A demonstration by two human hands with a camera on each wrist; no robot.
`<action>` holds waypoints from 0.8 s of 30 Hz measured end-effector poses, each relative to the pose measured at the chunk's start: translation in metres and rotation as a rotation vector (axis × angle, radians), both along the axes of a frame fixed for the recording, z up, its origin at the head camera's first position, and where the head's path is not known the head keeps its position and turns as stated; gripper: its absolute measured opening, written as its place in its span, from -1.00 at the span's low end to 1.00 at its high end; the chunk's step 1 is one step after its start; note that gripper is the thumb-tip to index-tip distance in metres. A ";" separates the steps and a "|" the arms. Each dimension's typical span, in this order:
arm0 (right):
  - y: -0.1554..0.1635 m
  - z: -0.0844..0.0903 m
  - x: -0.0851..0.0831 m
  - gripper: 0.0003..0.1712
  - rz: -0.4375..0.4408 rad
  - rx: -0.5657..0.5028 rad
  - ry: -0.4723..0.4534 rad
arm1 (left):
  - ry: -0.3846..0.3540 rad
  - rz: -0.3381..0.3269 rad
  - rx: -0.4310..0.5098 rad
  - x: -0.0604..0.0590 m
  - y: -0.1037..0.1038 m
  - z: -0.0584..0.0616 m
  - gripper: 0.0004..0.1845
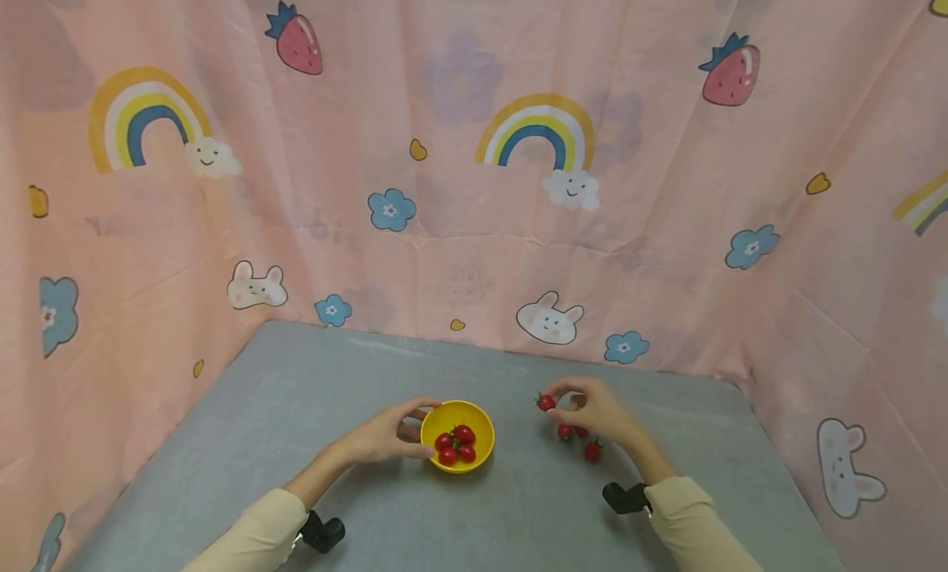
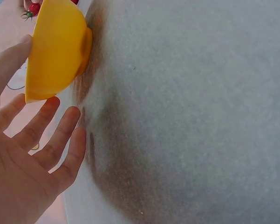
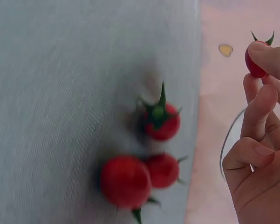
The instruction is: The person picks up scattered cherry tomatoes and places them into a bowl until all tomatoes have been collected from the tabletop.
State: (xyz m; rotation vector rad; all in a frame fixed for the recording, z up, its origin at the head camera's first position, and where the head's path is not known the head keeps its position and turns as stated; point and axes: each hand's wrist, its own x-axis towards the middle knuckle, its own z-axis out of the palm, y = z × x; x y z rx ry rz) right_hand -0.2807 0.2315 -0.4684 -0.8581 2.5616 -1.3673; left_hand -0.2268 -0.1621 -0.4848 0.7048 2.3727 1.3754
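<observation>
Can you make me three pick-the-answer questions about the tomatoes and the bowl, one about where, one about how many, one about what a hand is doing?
1. Where is the yellow bowl?
A. next to the left hand
B. under the right hand
C. off the table

2. How many tomatoes lie on the table near the right hand?
A. one
B. three
C. six

3. What is the right hand doing?
A. lying flat
B. pinching a tomatoes
C. lifting the bowl

Answers: 1 A, the left hand's fingers curve around the bowl's side. 2 B, the right wrist view shows three loose tomatoes on the grey top. 3 B, one small red tomato sits between its fingertips, off the table.
</observation>
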 end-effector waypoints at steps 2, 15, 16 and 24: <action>-0.006 -0.001 -0.001 -0.75 0.001 -0.007 -0.006 | 0.001 -0.001 0.001 0.000 0.000 0.001 -0.26; -0.038 0.002 -0.002 -0.74 0.039 -0.014 -0.025 | 0.001 -0.004 0.001 0.000 0.000 0.001 -0.27; -0.040 0.003 -0.002 -0.75 0.044 -0.011 -0.023 | 0.000 -0.004 0.003 0.001 0.000 0.001 -0.27; -0.060 0.016 0.007 -0.74 0.107 -0.019 0.004 | -0.010 0.001 0.018 0.000 -0.001 -0.001 -0.27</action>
